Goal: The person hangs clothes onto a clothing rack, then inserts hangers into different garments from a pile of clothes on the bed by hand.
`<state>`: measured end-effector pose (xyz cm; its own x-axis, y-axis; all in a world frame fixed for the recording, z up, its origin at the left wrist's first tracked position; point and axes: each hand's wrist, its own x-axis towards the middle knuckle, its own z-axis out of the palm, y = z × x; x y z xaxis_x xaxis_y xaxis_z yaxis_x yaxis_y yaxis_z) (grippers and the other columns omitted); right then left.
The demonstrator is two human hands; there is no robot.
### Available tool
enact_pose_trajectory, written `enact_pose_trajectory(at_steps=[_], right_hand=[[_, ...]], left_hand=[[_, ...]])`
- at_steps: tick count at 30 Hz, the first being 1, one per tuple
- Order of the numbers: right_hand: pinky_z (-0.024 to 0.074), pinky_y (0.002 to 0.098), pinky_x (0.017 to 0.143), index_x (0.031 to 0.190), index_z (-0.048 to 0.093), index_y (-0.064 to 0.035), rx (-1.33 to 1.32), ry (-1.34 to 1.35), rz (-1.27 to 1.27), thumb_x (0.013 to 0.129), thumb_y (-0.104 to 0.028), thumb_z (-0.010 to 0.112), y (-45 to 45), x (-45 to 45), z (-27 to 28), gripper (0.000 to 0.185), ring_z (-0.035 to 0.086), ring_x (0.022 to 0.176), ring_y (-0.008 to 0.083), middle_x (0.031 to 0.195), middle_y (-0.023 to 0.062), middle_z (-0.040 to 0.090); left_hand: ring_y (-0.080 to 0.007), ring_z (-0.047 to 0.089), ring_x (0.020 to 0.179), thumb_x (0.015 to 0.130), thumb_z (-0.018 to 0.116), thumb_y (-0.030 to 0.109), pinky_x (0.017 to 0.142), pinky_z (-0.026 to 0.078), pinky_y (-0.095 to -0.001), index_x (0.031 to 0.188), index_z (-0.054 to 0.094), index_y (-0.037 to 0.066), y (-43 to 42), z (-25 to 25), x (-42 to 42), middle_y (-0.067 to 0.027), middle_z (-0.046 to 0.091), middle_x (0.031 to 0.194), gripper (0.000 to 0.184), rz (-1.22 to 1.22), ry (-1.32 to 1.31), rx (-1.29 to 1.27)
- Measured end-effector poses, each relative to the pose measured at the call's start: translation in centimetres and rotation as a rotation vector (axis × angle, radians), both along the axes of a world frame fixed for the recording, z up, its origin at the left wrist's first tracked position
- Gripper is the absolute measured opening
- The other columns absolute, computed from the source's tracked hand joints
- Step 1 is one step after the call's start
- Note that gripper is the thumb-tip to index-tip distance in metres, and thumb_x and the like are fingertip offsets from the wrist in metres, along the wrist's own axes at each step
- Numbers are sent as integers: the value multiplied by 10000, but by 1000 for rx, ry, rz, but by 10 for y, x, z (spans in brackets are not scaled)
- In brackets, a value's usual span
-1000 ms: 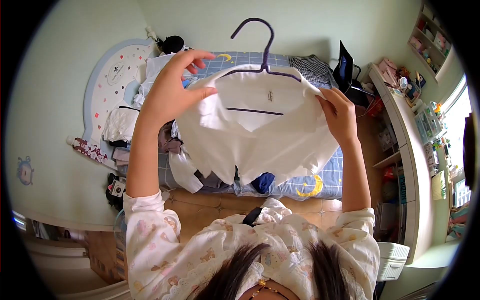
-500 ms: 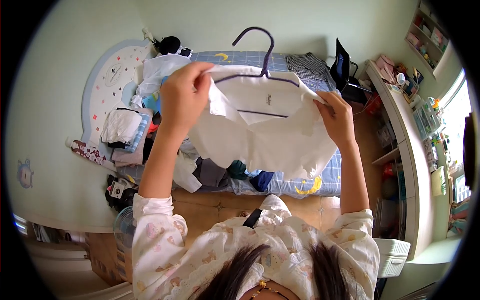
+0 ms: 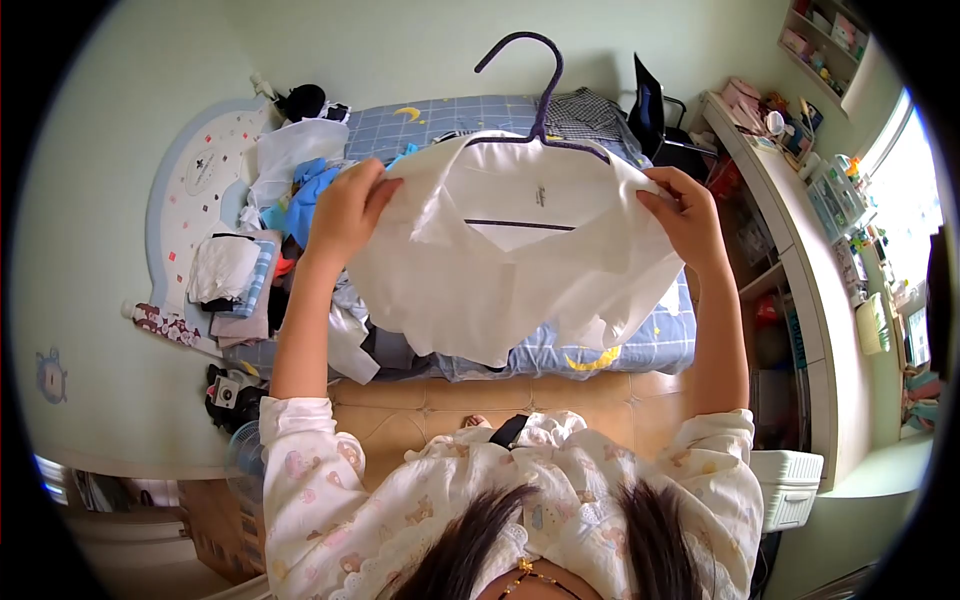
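Note:
A white collared shirt (image 3: 440,285) hangs in front of me on a dark purple hanger (image 3: 548,95), whose hook points up and whose lower bar shows inside the neck opening. My left hand (image 3: 350,205) pinches the shirt at its left shoulder. At the opposite shoulder, my right hand (image 3: 682,212) grips the cloth between thumb and fingers. The hanger's shoulder ends are covered by the fabric. Neither hand touches the hook.
Behind the shirt is a bed (image 3: 640,335) with a blue checked cover. Folded clothes (image 3: 225,270) are stacked near the headboard (image 3: 165,215). A black chair (image 3: 655,120) and a long desk (image 3: 765,210) stand to the right, with a white storage box (image 3: 787,490) nearer me.
My left hand has moved from beside the collar outward and down to the shoulder. My right hand has shifted slightly up. The shirt is spread wider and hangs more level.

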<state>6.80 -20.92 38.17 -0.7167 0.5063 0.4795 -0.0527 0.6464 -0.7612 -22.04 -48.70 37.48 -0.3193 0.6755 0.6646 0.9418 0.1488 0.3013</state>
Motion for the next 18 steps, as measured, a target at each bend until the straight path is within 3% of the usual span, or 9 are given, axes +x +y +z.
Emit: enact_pose_trajectory(at_steps=[4, 8, 13, 15, 18], right_hand=[[463, 232, 691, 1028, 620, -1, -50, -98, -7, 851, -86, 647, 40, 55, 6, 199, 550, 729, 84, 806, 40, 622], [475, 265, 688, 1015, 607, 11, 217, -102, -155, 865, -60, 610, 60, 116, 16, 166, 583, 711, 173, 818, 109, 621], [477, 286, 690, 957, 588, 24, 410, -7, -226, 848, 17, 575, 86, 210, -7, 110, 591, 745, 257, 825, 138, 589], [474, 301, 687, 937, 587, 25, 370, -17, -301, 831, 53, 560, 96, 252, -35, 113, 584, 753, 290, 823, 145, 580], [469, 321, 678, 925, 587, 22, 308, -86, -269, 817, 74, 553, 108, 305, -74, 125, 571, 750, 306, 824, 149, 573]], left_hand=[[-349, 521, 595, 876, 618, 175, 512, 391, -389, 753, 462, 25, 38, -2, 41, -146, 535, 672, 249, 95, 51, 152], [-350, 545, 650, 886, 601, 170, 557, 410, -385, 815, 489, 27, 76, -8, 94, -147, 533, 696, 195, 86, 52, 196], [-361, 572, 724, 903, 551, 147, 597, 435, -410, 885, 499, 48, 91, -27, 166, -158, 565, 755, 113, -122, -20, -89], [-364, 580, 733, 894, 554, 129, 608, 450, -419, 886, 505, 61, 91, -51, 200, -149, 580, 773, 84, -179, -87, -186], [-351, 591, 880, 882, 549, 76, 712, 489, -383, 953, 501, 39, 99, -101, 250, -149, 599, 971, 93, -341, -118, -174]])
